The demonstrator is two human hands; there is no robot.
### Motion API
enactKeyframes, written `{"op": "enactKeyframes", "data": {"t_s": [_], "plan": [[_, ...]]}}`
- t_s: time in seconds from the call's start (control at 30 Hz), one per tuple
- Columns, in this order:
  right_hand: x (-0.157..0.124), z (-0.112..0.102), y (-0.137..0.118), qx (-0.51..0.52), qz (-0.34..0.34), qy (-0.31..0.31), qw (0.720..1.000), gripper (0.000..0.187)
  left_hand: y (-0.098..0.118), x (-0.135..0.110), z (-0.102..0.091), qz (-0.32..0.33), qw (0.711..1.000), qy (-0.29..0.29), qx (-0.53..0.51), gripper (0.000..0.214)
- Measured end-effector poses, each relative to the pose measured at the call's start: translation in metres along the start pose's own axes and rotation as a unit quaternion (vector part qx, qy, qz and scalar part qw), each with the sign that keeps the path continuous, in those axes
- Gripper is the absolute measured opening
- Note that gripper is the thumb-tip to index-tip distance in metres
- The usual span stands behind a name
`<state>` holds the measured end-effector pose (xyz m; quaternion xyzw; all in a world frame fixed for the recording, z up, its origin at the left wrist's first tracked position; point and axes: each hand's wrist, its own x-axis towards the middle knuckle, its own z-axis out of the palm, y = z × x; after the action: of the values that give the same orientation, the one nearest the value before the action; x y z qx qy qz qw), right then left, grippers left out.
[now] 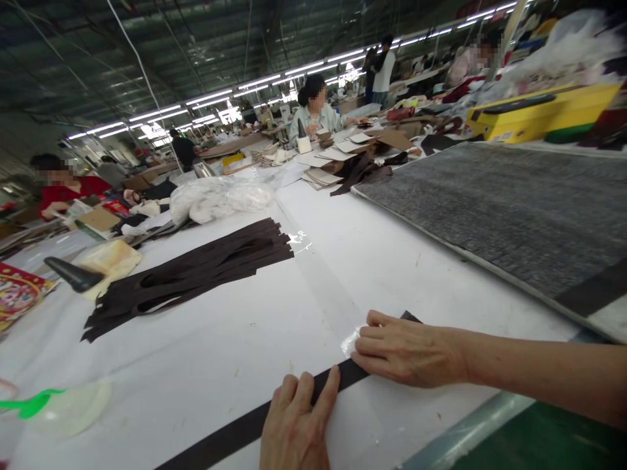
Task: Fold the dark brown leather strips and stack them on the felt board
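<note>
A long, narrow dark brown strip (230, 427) runs diagonally over the white tabletop, from the bottom edge up to the right. My left hand (300, 421) is at the bottom middle, its bent fingers closed over the strip and pressing on it. Farther along, my right hand (409, 349) has its fingers curled together on the strip near its far end, which pokes out beyond the knuckles. What lies under the right fingertips is hidden. To the left, a pile of similar dark strips (196, 271) lies flat on the table.
A dark grey board (499, 209) lies at right, with a yellow box (539, 114) behind. At left are a black-handled tool on a pale block (110, 264) and a green plastic utensil (36, 403) by a translucent lid. Clear plastic bags (215, 196) and co-workers are farther back.
</note>
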<state>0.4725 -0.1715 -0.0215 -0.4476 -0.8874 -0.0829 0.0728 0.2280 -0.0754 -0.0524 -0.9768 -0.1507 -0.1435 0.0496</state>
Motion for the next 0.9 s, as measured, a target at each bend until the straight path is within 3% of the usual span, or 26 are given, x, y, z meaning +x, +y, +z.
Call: {"op": "enactKeyframes", "data": {"t_s": [0.17, 0.37, 0.47, 0.67, 0.9], "plan": [[-0.011, -0.006, 0.003, -0.008, 0.008, -0.012, 1.000, 0.024, -0.002, 0.004, -0.001, 0.023, 0.999, 0.005, 0.033, 0.071], [-0.026, -0.013, 0.005, -0.012, 0.022, -0.013, 1.000, 0.026, 0.000, 0.012, 0.010, 0.071, 0.995, 0.051, -0.049, 0.055], [-0.033, -0.015, 0.006, -0.011, 0.030, -0.022, 0.999, 0.027, 0.001, 0.021, 0.011, 0.098, 0.993, 0.015, -0.069, 0.048], [-0.047, -0.018, 0.010, -0.025, 0.037, -0.043, 0.998, 0.026, 0.003, 0.038, 0.001, 0.143, 0.989, -0.037, -0.029, 0.071], [-0.059, -0.024, 0.012, -0.038, 0.049, -0.049, 0.997, 0.026, 0.015, 0.053, 0.001, 0.087, 0.993, -0.021, -0.082, 0.048]]}}
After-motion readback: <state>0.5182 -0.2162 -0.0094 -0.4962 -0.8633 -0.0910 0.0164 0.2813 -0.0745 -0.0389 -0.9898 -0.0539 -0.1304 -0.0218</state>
